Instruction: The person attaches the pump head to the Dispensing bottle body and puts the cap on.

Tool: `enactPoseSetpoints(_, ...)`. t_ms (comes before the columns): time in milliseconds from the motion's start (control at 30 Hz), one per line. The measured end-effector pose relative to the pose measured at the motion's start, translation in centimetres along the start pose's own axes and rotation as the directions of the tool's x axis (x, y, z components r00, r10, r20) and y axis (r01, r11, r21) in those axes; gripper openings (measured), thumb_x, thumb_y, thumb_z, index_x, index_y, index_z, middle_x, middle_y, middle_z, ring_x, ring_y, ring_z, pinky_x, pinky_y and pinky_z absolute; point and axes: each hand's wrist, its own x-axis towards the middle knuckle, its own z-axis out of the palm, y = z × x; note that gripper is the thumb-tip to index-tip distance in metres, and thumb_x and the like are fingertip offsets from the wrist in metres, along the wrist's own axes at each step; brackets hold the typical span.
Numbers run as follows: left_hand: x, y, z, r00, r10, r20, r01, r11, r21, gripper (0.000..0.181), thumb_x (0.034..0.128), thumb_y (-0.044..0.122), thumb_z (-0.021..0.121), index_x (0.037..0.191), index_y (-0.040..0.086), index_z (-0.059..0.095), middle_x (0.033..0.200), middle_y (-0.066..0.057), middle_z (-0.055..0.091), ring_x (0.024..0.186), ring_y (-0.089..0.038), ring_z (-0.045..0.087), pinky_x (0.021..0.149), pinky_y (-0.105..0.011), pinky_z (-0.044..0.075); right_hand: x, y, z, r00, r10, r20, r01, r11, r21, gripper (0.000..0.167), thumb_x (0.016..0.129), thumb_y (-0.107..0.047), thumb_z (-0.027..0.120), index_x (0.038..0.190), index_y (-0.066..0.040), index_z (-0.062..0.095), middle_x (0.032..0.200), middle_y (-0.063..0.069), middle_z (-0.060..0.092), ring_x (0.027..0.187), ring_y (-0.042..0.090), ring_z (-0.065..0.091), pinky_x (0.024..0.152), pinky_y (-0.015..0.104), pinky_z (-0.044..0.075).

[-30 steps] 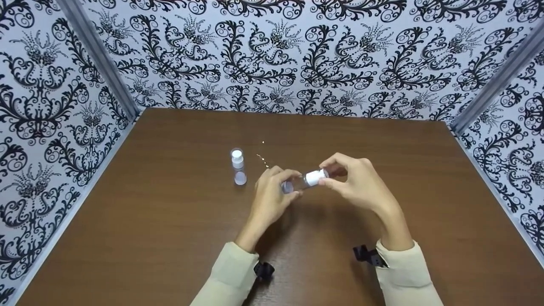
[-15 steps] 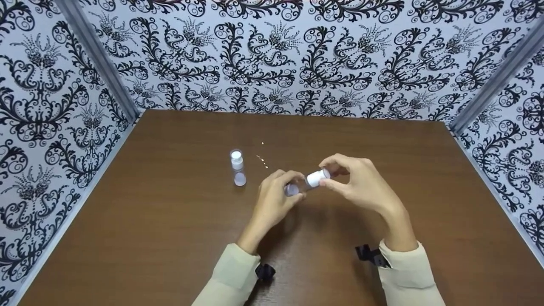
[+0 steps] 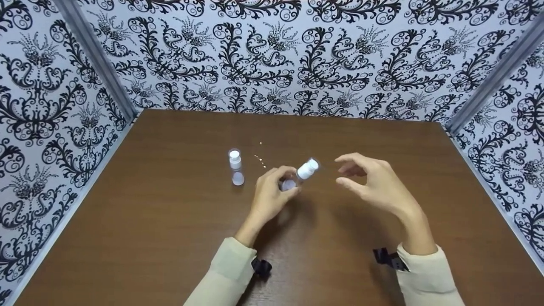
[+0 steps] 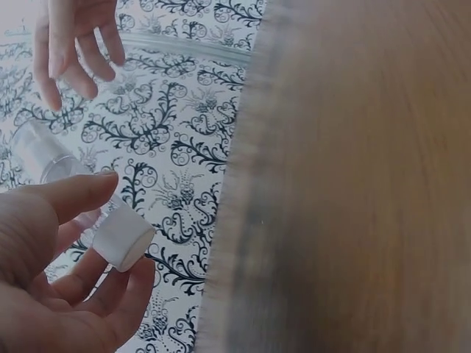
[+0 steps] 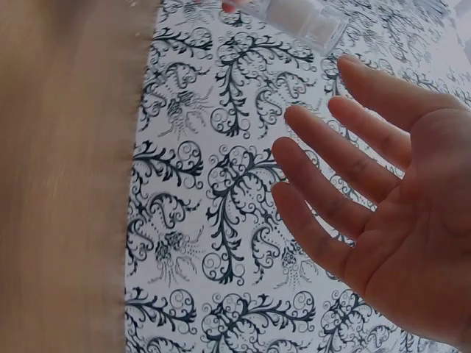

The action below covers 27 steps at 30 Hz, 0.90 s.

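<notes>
My left hand (image 3: 272, 192) grips a small clear pump bottle (image 3: 307, 168) with a white top under a clear cap, tilted up to the right above the table. The left wrist view shows thumb and fingers round the bottle near its white base (image 4: 124, 237). To the right, apart from the bottle, my right hand (image 3: 380, 182) is held in the air with loosely bent fingers and nothing between them. In the right wrist view its palm faces the camera. A second, similar pump bottle (image 3: 236, 167) stands upright on the table, left of my left hand.
The brown wooden table (image 3: 170, 229) lies under both hands. A few small pale specks (image 3: 260, 160) are on its surface between the standing bottle and my left hand. Walls with a black-and-white scroll pattern (image 3: 276, 55) enclose the back and sides.
My right hand has let go of the bottle's capped end and moved away to the right. The bottle, still in my left hand, has tipped more upright.
</notes>
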Motion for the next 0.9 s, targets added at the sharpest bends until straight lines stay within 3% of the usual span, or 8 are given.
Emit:
enactPoseSetpoints(167,0.9,-0.6,-0.1,1.000,-0.024,-0.002,0.024,0.998,-0.058,0.035,0.0811,0.006,0.090,0.112,0.008,0.075,0.102,-0.007,0.077,0.097,-0.023,0.074,0.087,-0.038,0.061,-0.5,0.6,-0.5,1.000,-0.016,-0.017,0.015,0.999,-0.049,0.035,0.093,-0.012,0.083,0.127,-0.015,0.072,0.105,-0.003,0.077,0.098,0.017,0.075,0.093,0.044,0.058)
enactPoseSetpoints(433,2.1,-1.5,0.2,0.994,-0.105,-0.025,0.103,0.993,-0.056,0.035,0.0826,0.008,0.090,0.114,0.008,0.075,0.104,-0.009,0.079,0.100,-0.025,0.074,0.091,-0.044,0.059,-1.0,1.2,-0.9,1.000,-0.022,-0.001,0.022,0.996,-0.090,0.034,0.093,-0.012,0.083,0.126,-0.014,0.073,0.106,-0.002,0.077,0.099,0.020,0.075,0.093,0.042,0.059)
enactPoseSetpoints(667,3.2,-2.2,0.7,0.981,-0.185,-0.052,0.181,0.981,-0.070,0.037,0.0824,0.008,0.090,0.115,0.008,0.074,0.106,-0.010,0.080,0.099,-0.027,0.075,0.093,-0.043,0.058,-1.3,1.4,-0.9,1.000,-0.012,0.009,0.013,0.994,-0.113,0.034,0.093,-0.011,0.083,0.126,-0.014,0.073,0.106,-0.002,0.077,0.098,0.015,0.074,0.092,0.043,0.059)
enactPoseSetpoints(900,3.8,-3.3,1.2,0.962,-0.268,-0.055,0.262,0.961,-0.086,0.038,0.0822,0.008,0.090,0.116,0.007,0.072,0.106,-0.011,0.080,0.098,-0.028,0.075,0.093,-0.042,0.057,-1.7,1.6,-0.8,1.000,0.002,0.009,-0.001,0.993,-0.120,0.033,0.093,-0.010,0.083,0.125,-0.014,0.073,0.105,-0.002,0.077,0.098,0.021,0.075,0.091,0.043,0.059)
